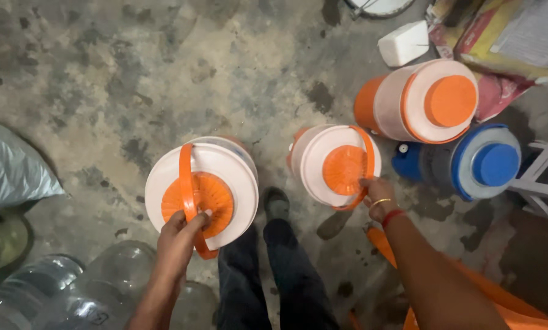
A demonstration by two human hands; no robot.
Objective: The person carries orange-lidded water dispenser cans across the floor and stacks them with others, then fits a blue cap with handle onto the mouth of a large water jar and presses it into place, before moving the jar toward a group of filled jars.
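- My left hand [179, 235] is closed around the orange carry handle [187, 189] of a white water jug with an orange lid [202, 192]; my fingers wrap over the handle near its lower end, and the jug hangs from it above the concrete floor [133, 79].
- My right hand [376, 198] is curled shut on the orange handle of a second white-and-orange jug [335, 164], which hangs to the right of the first jug, well apart from it.
- A thin gold bangle and a red thread sit on my right wrist [388, 211].
- My shoe [277, 203] and dark trouser legs show between the two jugs and just below them.
- Further right of the second jug, a larger white-and-orange jug [423, 101] lies tilted on the floor with its orange cap [450, 101] facing up toward me.
- Just below that one, touching or nearly touching it, is a blue-and-grey jug [469, 160] with a blue cap.
- Above the large orange jug is a small white block-like container [403, 43], and beside it lie yellow and red printed sacks [506, 33].
- Left of the first jug and lower down, clear plastic water bottles [72, 287] lie in a cluster near my left forearm.
- A grey bag [8, 168] sits on the floor well to the left of the first jug.
- A white frame [545, 180] stands to the right of the blue jug.
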